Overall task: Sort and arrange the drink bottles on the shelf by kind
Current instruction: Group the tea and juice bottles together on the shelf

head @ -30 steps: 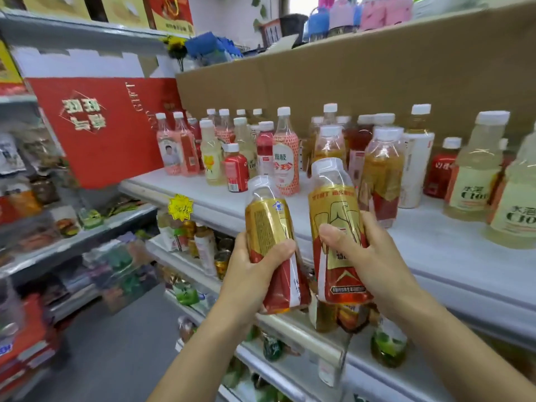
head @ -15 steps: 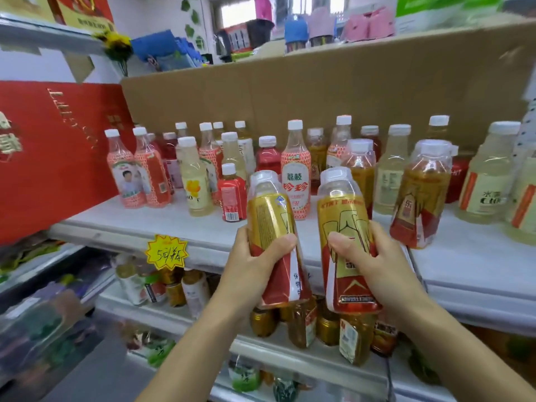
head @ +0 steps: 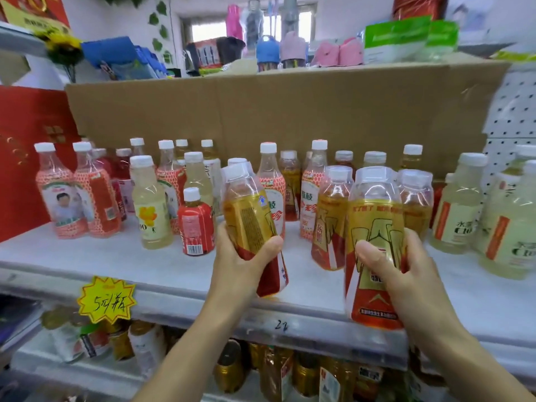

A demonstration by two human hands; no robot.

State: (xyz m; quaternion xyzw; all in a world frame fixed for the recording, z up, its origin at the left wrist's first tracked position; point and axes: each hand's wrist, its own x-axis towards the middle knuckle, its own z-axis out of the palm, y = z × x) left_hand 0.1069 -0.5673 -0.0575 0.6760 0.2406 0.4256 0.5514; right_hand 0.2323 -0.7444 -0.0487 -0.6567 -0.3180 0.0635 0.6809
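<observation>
My left hand (head: 243, 256) grips one gold-and-red bottle (head: 252, 224) round its lower half, thumb across the label. The bottle is tilted, its cap leaning toward eleven o'clock, above the front part of the white shelf (head: 116, 256). My right hand (head: 406, 274) grips a second gold-and-red bottle (head: 374, 227) of the same kind, nearly upright, thumb on its front and its base hanging in front of the shelf's edge. At twelve o'clock from that bottle, two matching bottles (head: 330, 219) stand on the shelf just behind it. At nine o'clock from my left hand stand a small red bottle (head: 195, 227) and a pale yellow bottle (head: 149, 204). A yellow price tag (head: 106, 298) hangs from the shelf edge at eight o'clock.
</observation>
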